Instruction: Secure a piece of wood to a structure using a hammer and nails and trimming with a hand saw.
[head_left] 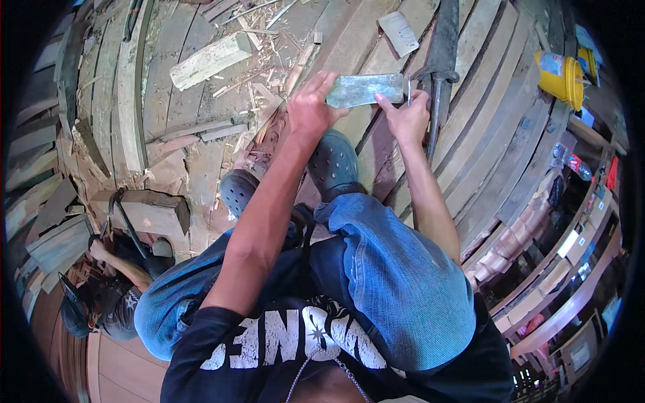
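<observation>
A flat, greenish rectangular block (pixel 365 89), likely a sharpening stone, is held just above the curved wooden planks (pixel 484 127). The left hand (pixel 310 107) is clamped on its left end; the right hand (pixel 406 117) pinches the right end, with a thin metal blade (pixel 409 89) upright beside it. The block is judged stiff, fairly heavy, brittle if dropped, and best gripped at both ends.
</observation>
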`<state>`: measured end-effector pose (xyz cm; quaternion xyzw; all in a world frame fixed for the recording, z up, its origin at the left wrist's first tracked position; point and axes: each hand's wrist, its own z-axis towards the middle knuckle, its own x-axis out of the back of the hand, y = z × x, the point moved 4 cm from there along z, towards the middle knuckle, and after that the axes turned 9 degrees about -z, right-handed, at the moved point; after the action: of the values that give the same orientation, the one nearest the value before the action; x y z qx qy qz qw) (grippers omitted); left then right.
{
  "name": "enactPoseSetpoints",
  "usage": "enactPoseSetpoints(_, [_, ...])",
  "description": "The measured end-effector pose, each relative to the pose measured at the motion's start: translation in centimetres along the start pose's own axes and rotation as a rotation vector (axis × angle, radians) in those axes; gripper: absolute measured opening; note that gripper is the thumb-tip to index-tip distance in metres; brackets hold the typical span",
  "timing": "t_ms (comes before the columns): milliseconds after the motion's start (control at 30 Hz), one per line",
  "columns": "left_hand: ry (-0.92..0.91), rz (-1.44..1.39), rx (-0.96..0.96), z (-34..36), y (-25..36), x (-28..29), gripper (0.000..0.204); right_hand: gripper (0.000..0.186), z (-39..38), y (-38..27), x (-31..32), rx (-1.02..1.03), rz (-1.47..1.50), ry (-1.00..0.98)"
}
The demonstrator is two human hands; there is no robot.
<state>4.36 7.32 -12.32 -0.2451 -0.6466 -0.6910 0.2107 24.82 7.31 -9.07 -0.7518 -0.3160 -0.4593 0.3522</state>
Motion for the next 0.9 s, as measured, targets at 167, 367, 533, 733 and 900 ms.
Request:
enactPoseSetpoints(167, [-0.007, -0.075, 0.000, 0.5, 0.4, 0.6, 0.069, 0.050, 0.8, 0.0, 1.6, 0.111, 0.128, -0.045])
enactPoseSetpoints(367, [-0.066, -0.545, 0.213, 3.8, 2.1, 4.3, 0.058, 0.015, -2.3, -6.4, 4.8, 0.688, 0.267, -0.159])
enactPoseSetpoints(533, [-0.187, -1.036, 0.325, 5.7, 7.4, 9.9, 0.027, 0.013, -4.6, -10.8, 8.7, 0.838, 0.463, -0.107])
enactPoseSetpoints(733, [-0.104, -0.990, -0.058, 6.3, 11.0, 13.7, 0.026, 0.019, -6.2, -11.8, 12.2, 0.847, 0.579, 0.039])
enactPoseSetpoints(900, [-0.044, -0.990, -0.160, 6.0, 13.3, 15.8, 0.024, 0.020, -7.6, -13.2, 15.4, 1.017, 0.504, 0.233])
